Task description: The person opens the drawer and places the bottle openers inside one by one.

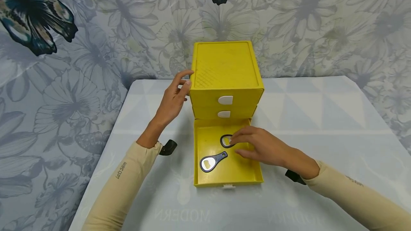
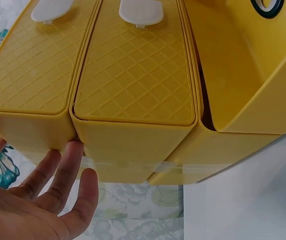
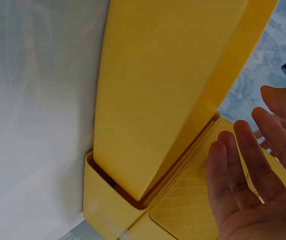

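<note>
A yellow drawer box (image 1: 226,65) stands on the table with its bottom drawer (image 1: 228,177) pulled out. Inside that drawer lies a dark-rimmed bottle opener (image 1: 208,163) with a metal middle. Farther back lies a second bottle opener (image 1: 226,141), partly hidden by my right hand (image 1: 264,145). The right fingertips are over its edge; whether they touch it I cannot tell. In the right wrist view the right fingers (image 3: 250,165) look loosely extended. My left hand (image 1: 173,99) rests its fingertips against the box's left side, and its spread fingers (image 2: 65,175) show in the left wrist view.
Two closed drawers with white tabs (image 1: 225,100) sit above the pulled-out one. The box stands near the back edge of the pale patterned table (image 1: 308,109). Behind it is a wall (image 1: 128,27) with flowers and butterflies.
</note>
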A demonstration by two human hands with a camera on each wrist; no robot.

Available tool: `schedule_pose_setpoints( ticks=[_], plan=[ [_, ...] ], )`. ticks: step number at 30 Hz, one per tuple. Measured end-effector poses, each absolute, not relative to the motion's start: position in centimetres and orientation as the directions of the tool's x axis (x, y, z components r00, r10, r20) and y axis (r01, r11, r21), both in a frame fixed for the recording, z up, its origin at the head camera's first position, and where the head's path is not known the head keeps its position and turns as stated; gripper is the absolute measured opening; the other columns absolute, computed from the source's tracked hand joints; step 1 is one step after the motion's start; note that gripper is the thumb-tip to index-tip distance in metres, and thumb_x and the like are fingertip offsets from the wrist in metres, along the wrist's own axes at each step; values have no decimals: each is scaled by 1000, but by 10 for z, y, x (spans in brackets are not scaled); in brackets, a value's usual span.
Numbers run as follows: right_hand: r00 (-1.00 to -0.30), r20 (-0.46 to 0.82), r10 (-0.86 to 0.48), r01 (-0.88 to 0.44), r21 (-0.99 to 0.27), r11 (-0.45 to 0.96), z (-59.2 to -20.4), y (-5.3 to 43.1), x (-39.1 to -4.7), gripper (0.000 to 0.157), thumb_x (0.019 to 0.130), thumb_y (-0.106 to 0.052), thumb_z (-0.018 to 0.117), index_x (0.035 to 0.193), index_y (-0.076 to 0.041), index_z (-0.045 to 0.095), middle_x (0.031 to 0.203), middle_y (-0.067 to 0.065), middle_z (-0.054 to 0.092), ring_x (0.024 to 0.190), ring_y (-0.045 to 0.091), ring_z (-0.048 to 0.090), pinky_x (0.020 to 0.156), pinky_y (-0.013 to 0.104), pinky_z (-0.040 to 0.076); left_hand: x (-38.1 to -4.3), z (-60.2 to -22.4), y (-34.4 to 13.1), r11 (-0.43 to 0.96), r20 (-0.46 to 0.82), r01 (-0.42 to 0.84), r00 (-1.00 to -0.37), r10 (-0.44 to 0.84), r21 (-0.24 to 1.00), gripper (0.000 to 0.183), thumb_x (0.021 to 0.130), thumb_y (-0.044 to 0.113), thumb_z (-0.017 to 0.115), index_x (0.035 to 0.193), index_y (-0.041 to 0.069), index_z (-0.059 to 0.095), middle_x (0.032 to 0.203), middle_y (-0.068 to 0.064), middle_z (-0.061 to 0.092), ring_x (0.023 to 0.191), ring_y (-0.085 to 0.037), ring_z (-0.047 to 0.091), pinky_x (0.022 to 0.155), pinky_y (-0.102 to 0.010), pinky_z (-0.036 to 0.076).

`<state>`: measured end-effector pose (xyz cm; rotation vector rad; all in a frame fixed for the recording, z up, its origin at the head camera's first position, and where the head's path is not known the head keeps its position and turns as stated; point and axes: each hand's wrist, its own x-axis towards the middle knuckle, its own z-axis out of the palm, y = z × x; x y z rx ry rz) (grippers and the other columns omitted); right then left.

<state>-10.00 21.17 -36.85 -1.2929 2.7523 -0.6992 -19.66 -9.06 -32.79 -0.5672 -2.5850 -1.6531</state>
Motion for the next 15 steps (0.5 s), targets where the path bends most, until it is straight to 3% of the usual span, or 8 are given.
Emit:
schedule_pose_setpoints(
  ticks=[6,10,15],
  plan=[
    [-685,207,-699,-711,-400,578,-366,220,-79,26,87,-24,80,112,-19,75,119,-6,68,110,14,63,93,36,55,-195,-327,-89,374,178,278,-943,280,885,44,110,34,37,153,30,36,134,-18,51,102,-34,59,89,-47,50],
    [-709,240,-663,-693,-407,595,-367,226,-64,29,83,-21,83,111,-18,75,116,-7,69,107,13,64,91,37,56,-184,-311,-84,376,161,265,-945,284,888,45,110,27,36,154,19,35,134,-24,50,103,-38,58,92,-51,49],
    [-741,280,-610,-658,-486,576,-372,230,-43,33,81,-17,84,111,-23,74,113,-12,68,103,6,63,85,26,57,-174,-298,-80,365,177,282,-939,294,887,45,111,26,34,154,16,34,134,-25,49,102,-38,56,95,-55,47]
  ],
)
